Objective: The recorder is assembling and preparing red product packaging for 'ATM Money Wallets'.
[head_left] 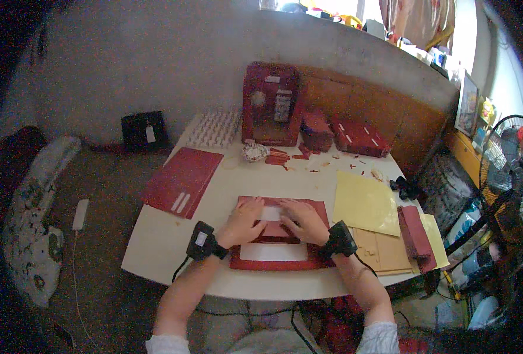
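A dark red cardboard sheet point(247, 259) with white panels lies on the white table point(161, 236) in front of me. My left hand point(244, 221) presses flat on its upper left part, fingers spread. My right hand point(303, 221) presses flat beside it on the upper right part. Between and below the hands a smaller red flap point(275, 231) and a white rectangle point(273, 252) show. Each wrist wears a black band with a cable.
A red sheet point(182, 180) with two white strips hangs over the table's left edge. Yellow sheets point(364, 203), tan boards point(385, 251) and a red stack point(415, 230) lie to the right. Red boxes point(270, 103), a white tray point(214, 130) and scraps sit at the back. A fan point(509, 159) stands right.
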`<state>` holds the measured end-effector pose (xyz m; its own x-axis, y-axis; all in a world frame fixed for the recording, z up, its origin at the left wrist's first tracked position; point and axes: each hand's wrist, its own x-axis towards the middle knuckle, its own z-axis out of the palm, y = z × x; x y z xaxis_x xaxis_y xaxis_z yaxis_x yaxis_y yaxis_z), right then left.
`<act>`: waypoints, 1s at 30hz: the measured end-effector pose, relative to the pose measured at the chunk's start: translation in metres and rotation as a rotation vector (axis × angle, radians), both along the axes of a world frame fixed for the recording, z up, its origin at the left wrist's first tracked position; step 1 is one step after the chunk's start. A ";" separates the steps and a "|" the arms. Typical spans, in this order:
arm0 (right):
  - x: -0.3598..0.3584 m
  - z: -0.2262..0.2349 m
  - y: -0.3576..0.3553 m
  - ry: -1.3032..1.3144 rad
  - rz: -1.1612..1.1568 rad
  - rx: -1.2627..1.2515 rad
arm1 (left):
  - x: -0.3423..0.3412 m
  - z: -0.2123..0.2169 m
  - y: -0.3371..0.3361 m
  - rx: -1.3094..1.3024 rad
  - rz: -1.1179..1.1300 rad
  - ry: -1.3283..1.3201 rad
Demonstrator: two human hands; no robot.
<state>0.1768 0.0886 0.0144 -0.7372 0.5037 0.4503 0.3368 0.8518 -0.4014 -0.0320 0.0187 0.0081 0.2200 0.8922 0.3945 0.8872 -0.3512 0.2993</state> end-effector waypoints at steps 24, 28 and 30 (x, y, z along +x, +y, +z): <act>-0.041 -0.016 0.079 0.038 -0.105 -0.352 | -0.034 -0.028 0.070 -0.070 0.246 -0.374; -0.036 -0.016 0.083 0.014 -0.103 -0.356 | -0.026 -0.022 0.072 -0.112 0.268 -0.322; -0.038 -0.018 0.083 0.022 -0.096 -0.343 | -0.030 -0.025 0.071 -0.070 0.254 -0.337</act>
